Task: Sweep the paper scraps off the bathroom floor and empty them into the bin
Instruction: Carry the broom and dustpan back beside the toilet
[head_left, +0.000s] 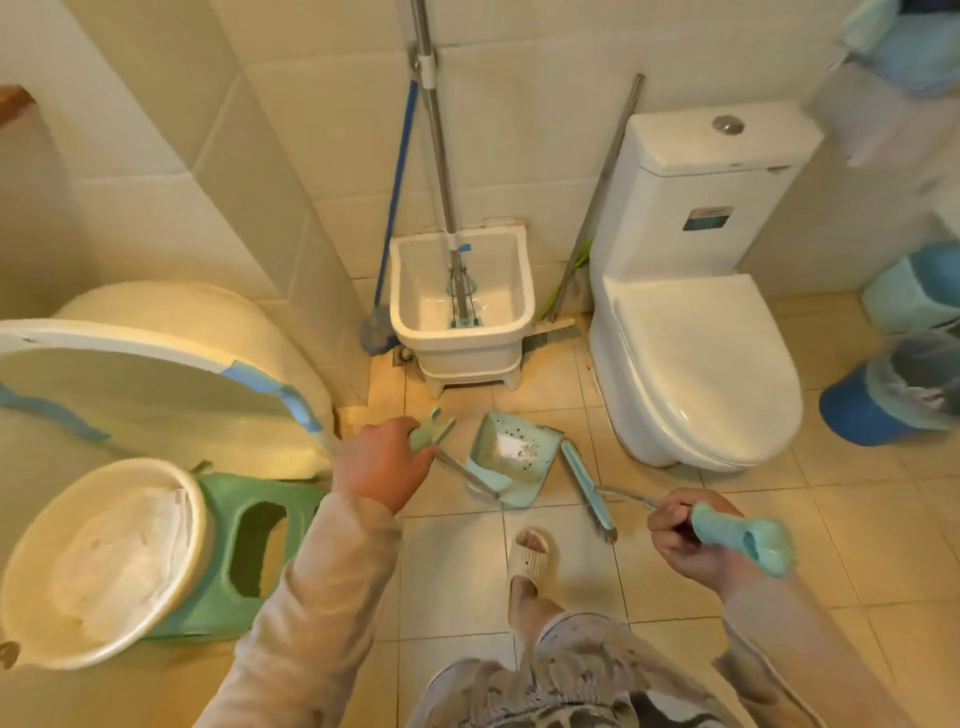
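Patterned trousers fill the bottom edge of the frame, and just above them a foot in a pale slipper (530, 556) stands on the tiled floor (779, 519).

The left hand (384, 460), left of centre, is curled tight round the green grip of the dustpan (511, 457). A thin rod runs from that grip down to the pan, which sits low at the centre of the frame. The right hand (685, 540), at lower right, is wrapped round the thick blue handle of the brush (587, 488). The brush's long narrow head lies just beside the pan's right edge.

The paper scraps (511, 448) show as a white heap inside the pan, with dark specks scattered round them. They lie below and to the right of the left hand, at the far end of the rod, and up and to the left of the right hand. I see no loose white scraps on the tiles close by.

So the sweeping looks all but finished, and the emptying comes next. The blue bin (857, 415) with its plastic liner stands at the right edge of the frame, beyond the toilet (691, 353) and well apart from the pan. To do this well, rock the pan back so the heap slides to its rear wall, then lift it level and slowly. Keep the brush head against the mouth as a guard, and tip only once the lip is over the liner.
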